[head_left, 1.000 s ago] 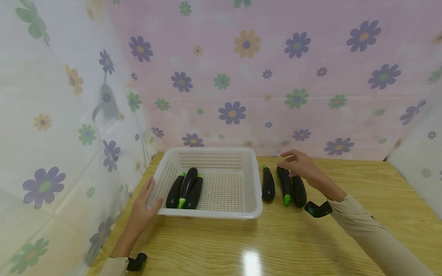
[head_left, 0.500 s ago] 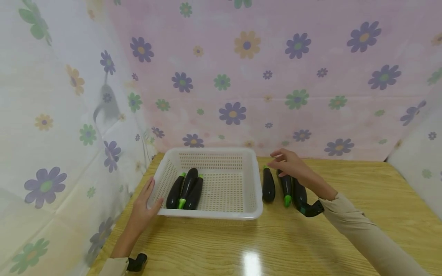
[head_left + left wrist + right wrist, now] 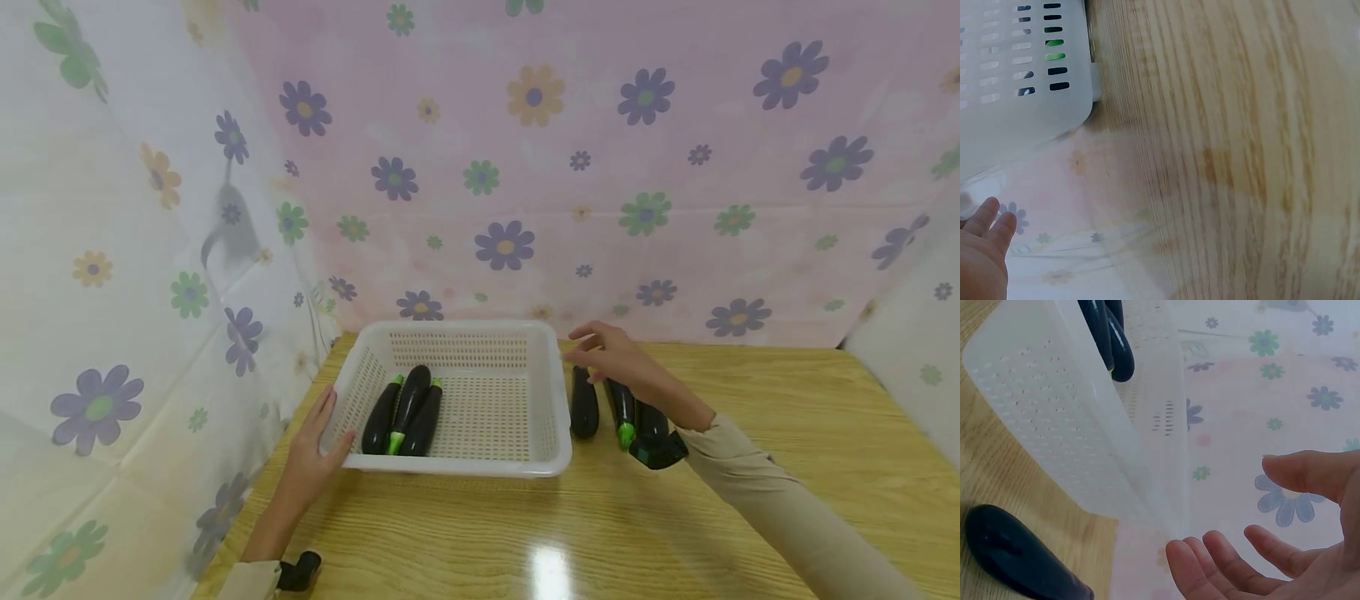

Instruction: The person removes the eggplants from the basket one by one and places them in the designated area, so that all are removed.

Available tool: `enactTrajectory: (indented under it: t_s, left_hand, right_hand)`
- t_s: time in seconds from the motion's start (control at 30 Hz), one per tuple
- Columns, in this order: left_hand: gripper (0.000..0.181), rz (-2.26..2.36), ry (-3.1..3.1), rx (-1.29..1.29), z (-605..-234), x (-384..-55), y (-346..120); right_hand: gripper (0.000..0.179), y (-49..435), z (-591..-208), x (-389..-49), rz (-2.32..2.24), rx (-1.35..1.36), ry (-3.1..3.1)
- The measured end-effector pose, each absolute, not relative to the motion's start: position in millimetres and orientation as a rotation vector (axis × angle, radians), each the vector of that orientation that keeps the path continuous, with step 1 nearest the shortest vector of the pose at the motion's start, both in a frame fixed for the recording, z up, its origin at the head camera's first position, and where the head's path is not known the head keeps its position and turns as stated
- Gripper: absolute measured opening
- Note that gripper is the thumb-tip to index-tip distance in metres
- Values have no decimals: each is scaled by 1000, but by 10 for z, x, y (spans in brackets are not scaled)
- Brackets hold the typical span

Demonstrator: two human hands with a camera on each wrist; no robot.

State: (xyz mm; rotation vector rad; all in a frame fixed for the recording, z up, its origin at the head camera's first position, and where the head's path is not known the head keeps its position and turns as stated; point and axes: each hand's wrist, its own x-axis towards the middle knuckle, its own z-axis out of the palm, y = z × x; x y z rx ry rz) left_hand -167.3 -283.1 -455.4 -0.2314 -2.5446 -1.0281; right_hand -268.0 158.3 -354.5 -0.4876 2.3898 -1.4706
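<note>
A white slotted plastic basket [image 3: 487, 467] sits on the table with three dark eggplants [image 3: 407, 410] inside, at its left end. My left hand [image 3: 309, 454] rests at the basket's front left corner, thumb and fingers spread along its outside; the left wrist view shows its fingertips [image 3: 1002, 228] extended beside the wall. To the right of the basket, three more eggplants lie side by side. My right hand [image 3: 615, 362] hovers over the far end of the nearest eggplant [image 3: 584, 408], fingers loosely bent and holding nothing. It partly covers the middle eggplant [image 3: 622, 412] and the rightmost eggplant [image 3: 651, 421].
The wooden table [image 3: 450, 533] reaches back to a flower-printed pink cloth [image 3: 570, 192]. A similar white cloth [image 3: 135, 333] stands close along the left side. Black wrist cameras [image 3: 660, 450] are strapped at both sleeves.
My right hand has moved left, from above the two right eggplants to above the one nearest the basket. The left hand and the basket have stayed put.
</note>
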Motion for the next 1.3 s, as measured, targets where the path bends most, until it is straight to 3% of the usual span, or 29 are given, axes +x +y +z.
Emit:
enactTrajectory:
  t_s: [0.2,1.3]
  left_hand:
    - [70,-1058,-2533,-257,-4563,-1676,-2841]
    - [69,-1054,-2521,-259,-4566,-1674,-2829]
  right_hand:
    - [59,1493,-3543,-2680,-1472,-499,2383]
    - [46,1116,-3544,-2694,-1500,-496,2288]
